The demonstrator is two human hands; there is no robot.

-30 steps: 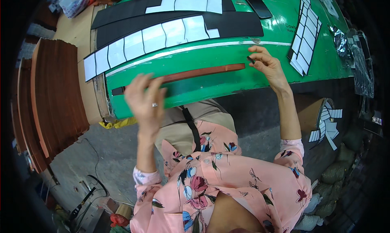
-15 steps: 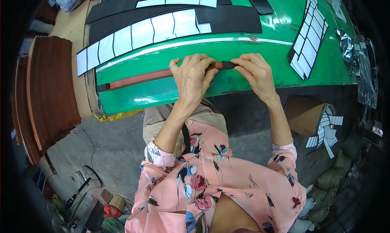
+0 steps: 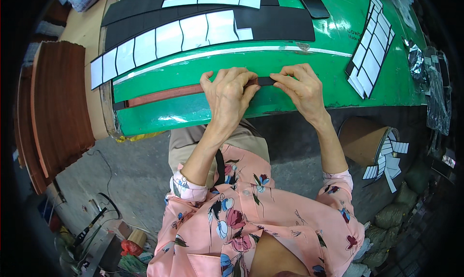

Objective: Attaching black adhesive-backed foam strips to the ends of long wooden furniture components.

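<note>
A long, narrow reddish-brown wooden strip lies along the near part of the green table. My left hand is closed over the strip toward its right end, thumb and fingers pinching its sides. A small black foam piece reaches from those fingertips to my right hand, which pinches its right end between thumb and fingers. Another black piece sits at the strip's left end. How the foam piece meets the wood is hidden under my left fingers.
Beyond my hands lie black foam sheets and a row of white-backed pieces. A white-backed cut sheet lies at the right. Brown boards stand at the left. On the floor, a brown bin holds white-backed scraps.
My left fingers now cover the brown stretch that showed beside the black foam piece. The foam piece appears longer and straighter between my hands. My right hand keeps its pinch.
</note>
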